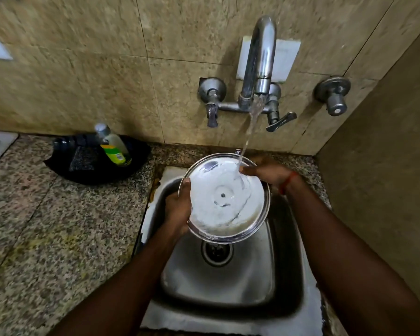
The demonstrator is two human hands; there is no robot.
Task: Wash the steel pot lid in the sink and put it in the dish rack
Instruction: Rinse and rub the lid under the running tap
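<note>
The round steel pot lid (pixel 224 198) is held tilted over the steel sink (pixel 228 282), its inner face toward me and covered in white soap foam. My left hand (pixel 178 209) grips its left rim, thumb on the inner face. My right hand (pixel 267 174) holds the upper right rim, fingers on the foamy face. Water runs from the wall tap (pixel 261 59) and lands on the lid's top edge beside my right fingers. No dish rack is in view.
A black tray (pixel 95 173) on the granite counter at the left holds a green-labelled soap bottle (pixel 114 147) and a dark scrub pad (pixel 81 158). The sink drain (pixel 217 253) lies under the lid. A tiled wall closes in at the right.
</note>
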